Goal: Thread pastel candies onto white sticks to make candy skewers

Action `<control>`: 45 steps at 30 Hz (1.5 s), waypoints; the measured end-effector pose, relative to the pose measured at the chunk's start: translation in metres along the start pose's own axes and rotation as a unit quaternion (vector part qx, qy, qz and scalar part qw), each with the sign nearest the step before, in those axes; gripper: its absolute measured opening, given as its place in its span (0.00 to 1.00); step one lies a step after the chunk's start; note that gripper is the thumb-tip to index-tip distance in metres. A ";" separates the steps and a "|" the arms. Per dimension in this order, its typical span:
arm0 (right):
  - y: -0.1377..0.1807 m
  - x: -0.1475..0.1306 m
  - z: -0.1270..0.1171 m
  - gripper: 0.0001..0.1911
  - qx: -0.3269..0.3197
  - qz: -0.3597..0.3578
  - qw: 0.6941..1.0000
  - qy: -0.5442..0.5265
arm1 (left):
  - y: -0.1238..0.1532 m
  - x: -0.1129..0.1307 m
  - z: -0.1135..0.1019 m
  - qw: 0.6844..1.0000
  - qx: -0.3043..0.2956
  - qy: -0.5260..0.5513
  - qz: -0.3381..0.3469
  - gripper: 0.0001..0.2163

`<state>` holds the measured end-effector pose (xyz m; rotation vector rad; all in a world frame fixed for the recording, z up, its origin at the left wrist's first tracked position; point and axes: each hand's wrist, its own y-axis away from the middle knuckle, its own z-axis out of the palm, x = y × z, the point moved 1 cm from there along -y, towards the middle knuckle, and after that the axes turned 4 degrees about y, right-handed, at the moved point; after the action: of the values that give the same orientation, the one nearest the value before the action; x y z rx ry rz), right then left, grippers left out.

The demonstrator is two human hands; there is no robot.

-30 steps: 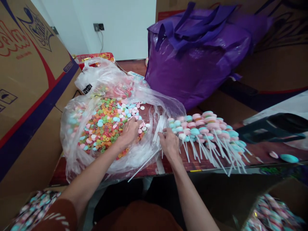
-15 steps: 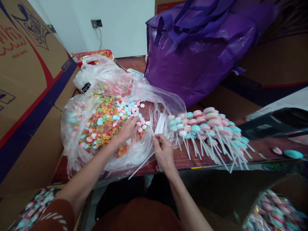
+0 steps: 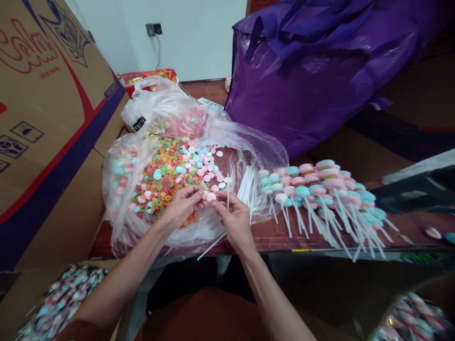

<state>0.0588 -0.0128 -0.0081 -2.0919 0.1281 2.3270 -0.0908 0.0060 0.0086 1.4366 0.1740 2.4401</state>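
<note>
Over the near edge of the loose sweets, my left hand (image 3: 182,204) pinches a pink disc-shaped candy (image 3: 211,196). My right hand (image 3: 235,221) meets it there, its fingertips at the candy, and a thin white stick (image 3: 228,187) stands upright between its fingers. Beneath and beyond both hands, an opened clear plastic bag (image 3: 121,222) holds ring-shaped candies (image 3: 165,182) in orange, green and red, with pink, blue and white discs (image 3: 204,163) among them. A bundle of white sticks (image 3: 246,184) lies just right of my right hand.
Finished-looking candy lollipops (image 3: 325,189) are piled on the table's right side, sticks overhanging its front edge. A purple bag (image 3: 302,90) stands behind. A large cardboard box (image 3: 53,156) flanks the left. Below are wrapped sweets (image 3: 64,298) at left and others (image 3: 414,317) at right.
My left hand has lifted away from the sweets with a pink candy and come beside my right hand. The stick in my right hand now points straight up. The view has shifted left.
</note>
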 end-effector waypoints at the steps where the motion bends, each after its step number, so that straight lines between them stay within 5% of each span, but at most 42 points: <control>1: 0.000 0.001 0.000 0.17 -0.001 0.024 0.999 -0.021 | 0.001 0.000 -0.001 1.000 0.001 0.015 -0.002 0.18; 8: 0.000 0.001 -0.002 0.21 0.000 0.067 0.996 -0.057 | 0.006 -0.001 -0.001 0.999 0.015 -0.038 0.036 0.14; 12: 0.001 -0.002 0.000 0.18 -0.016 0.024 0.999 -0.019 | 0.007 -0.003 -0.001 0.994 0.052 -0.079 0.061 0.19; 16: 0.004 -0.007 0.003 0.15 -0.010 -0.040 0.998 0.052 | 0.009 -0.005 0.003 0.987 0.065 -0.120 0.083 0.13; 23: 0.007 -0.004 0.007 0.14 0.014 -0.062 0.992 0.105 | 0.013 -0.015 0.002 0.984 0.113 -0.114 0.076 0.19; 31: 0.007 -0.001 0.004 0.06 0.013 -0.178 0.956 0.235 | 0.018 -0.011 0.000 0.976 0.026 -0.189 0.107 0.20; 35: 0.006 0.000 0.001 0.06 -0.010 -0.182 0.945 0.271 | 0.019 -0.007 -0.002 0.981 -0.011 -0.178 0.079 0.18; 45: 0.029 -0.013 -0.004 0.18 -0.109 -0.116 0.950 0.269 | 0.014 -0.009 -0.012 0.969 0.211 -0.066 0.107 0.19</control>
<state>0.0622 -0.0415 0.0060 -2.6259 -0.3703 1.6589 -0.1000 -0.0094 -0.0011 1.8771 0.5634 2.5711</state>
